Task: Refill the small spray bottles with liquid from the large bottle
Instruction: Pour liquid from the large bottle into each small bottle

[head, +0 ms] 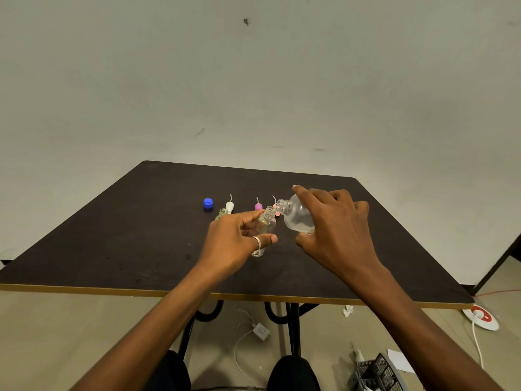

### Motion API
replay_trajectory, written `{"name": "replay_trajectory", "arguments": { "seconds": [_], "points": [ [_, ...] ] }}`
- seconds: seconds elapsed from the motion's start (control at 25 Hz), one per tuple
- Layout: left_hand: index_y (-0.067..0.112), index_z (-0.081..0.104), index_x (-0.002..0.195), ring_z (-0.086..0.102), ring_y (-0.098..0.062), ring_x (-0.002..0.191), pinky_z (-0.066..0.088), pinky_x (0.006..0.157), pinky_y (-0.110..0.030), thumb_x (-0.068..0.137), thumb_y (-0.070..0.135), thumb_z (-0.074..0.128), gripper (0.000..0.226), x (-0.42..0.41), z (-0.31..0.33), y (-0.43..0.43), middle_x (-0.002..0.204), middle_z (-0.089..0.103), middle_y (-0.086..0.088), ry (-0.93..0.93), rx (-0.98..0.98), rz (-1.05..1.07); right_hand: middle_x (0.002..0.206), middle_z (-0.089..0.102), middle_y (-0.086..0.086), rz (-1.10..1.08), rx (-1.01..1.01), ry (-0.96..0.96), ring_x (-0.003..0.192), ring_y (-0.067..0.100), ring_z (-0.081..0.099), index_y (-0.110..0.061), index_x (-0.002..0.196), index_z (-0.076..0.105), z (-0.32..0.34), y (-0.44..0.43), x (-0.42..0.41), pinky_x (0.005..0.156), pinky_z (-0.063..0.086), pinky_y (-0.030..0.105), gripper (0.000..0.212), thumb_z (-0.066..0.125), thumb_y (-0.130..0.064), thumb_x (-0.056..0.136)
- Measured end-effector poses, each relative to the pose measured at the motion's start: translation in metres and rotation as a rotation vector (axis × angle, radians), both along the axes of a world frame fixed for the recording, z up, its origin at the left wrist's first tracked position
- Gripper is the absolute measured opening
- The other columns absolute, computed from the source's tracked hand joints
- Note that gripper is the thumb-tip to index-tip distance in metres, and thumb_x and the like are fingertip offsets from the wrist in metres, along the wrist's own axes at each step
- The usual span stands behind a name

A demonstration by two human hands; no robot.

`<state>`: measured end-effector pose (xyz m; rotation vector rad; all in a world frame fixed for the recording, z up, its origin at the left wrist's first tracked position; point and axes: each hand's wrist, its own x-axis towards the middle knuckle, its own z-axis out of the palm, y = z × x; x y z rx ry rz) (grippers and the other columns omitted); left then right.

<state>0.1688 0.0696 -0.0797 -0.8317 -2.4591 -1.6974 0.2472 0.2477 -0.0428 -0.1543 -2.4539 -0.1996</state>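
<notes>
Clear large bottle, gripped in my right hand, could spill past the narrow-necked small bottle my left hand pinches.

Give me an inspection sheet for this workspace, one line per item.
Surface: dark table, gold edge.
Job's things: large bottle uncapped, tilted toward open neck of clear small bottle; second small bottle open, on table; white spray head, pink spray head, a third half hidden, blue cap beyond.
Clutter: tissue, paper, black crate on floor.
Hands: left hand holds clear small bottle; right hand grips large bottle.
Cables: white adapter with cable under table; red-white reel at right.
Surroundings: scuffed plain wall.
</notes>
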Motion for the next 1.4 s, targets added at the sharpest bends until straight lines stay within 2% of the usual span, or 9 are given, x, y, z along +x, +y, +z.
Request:
{"name": "replay_trajectory", "arguments": {
  "seconds": [0.16,0.36,0.48,0.72,0.88,1.2,1.4],
  "points": [
    [0.030,0.060,0.131,0.062,0.015,0.086,0.047,0.075,-0.006,0.071,0.032,0.084,0.064,-0.0002,0.0018,-0.0006,0.098,0.070,0.021,0.008,-0.009,-0.002,0.133,0.059,-0.004,-0.008,0.017,0.003,0.114,0.028,0.054,-0.032,0.142,0.041,0.0003,-0.0003,-0.0001,0.082,0.039,0.045,0.084,0.078,-0.043,0.067],
    [0.031,0.061,0.130,0.066,0.004,0.095,0.054,0.085,-0.016,0.071,0.034,0.084,0.063,0.0007,0.0018,-0.0002,0.105,0.073,0.013,0.008,-0.011,-0.002,0.133,0.060,-0.004,-0.007,0.016,0.013,0.113,0.028,0.055,-0.031,0.141,0.043,0.0001,0.0013,-0.0008,0.081,0.038,0.044,0.085,0.079,-0.042,0.066],
    [0.033,0.062,0.128,0.067,0.005,0.094,0.054,0.085,-0.016,0.072,0.033,0.084,0.060,0.0008,0.0026,-0.0014,0.102,0.073,0.014,0.025,-0.009,-0.009,0.133,0.060,-0.003,-0.007,0.026,0.013,0.113,0.029,0.054,-0.031,0.141,0.043,-0.0008,0.0008,-0.0013,0.082,0.039,0.045,0.085,0.080,-0.041,0.065],
    [0.031,0.060,0.131,0.067,0.002,0.099,0.054,0.091,-0.020,0.072,0.034,0.084,0.064,-0.0008,0.0012,-0.0014,0.112,0.073,0.009,0.040,-0.036,-0.011,0.128,0.062,-0.001,-0.019,0.086,0.033,0.110,0.029,0.055,-0.030,0.139,0.045,-0.0004,0.0021,-0.0008,0.079,0.040,0.047,0.087,0.083,-0.037,0.061],
    [0.028,0.057,0.134,0.065,0.002,0.102,0.052,0.091,-0.019,0.071,0.034,0.084,0.069,-0.0031,-0.0006,-0.0009,0.115,0.072,0.008,0.042,-0.053,-0.006,0.129,0.062,-0.001,-0.021,0.087,0.024,0.111,0.030,0.055,-0.031,0.139,0.045,-0.0006,0.0025,-0.0010,0.080,0.040,0.048,0.087,0.083,-0.037,0.061],
    [0.027,0.057,0.135,0.065,0.002,0.103,0.054,0.095,-0.026,0.070,0.038,0.084,0.071,-0.0063,-0.0048,0.0012,0.117,0.071,0.009,0.048,-0.075,-0.005,0.131,0.060,-0.003,-0.030,0.108,0.022,0.114,0.029,0.053,-0.032,0.140,0.043,0.0007,0.0024,0.0004,0.080,0.037,0.046,0.084,0.080,-0.035,0.064],
    [0.027,0.057,0.135,0.065,0.003,0.103,0.052,0.093,-0.022,0.070,0.037,0.084,0.071,-0.0062,-0.0051,0.0019,0.117,0.071,0.010,0.038,-0.070,-0.013,0.132,0.059,-0.002,-0.032,0.122,0.014,0.116,0.030,0.052,-0.032,0.141,0.042,-0.0002,0.0031,-0.0001,0.082,0.038,0.048,0.085,0.080,-0.034,0.064]
  ]
}}
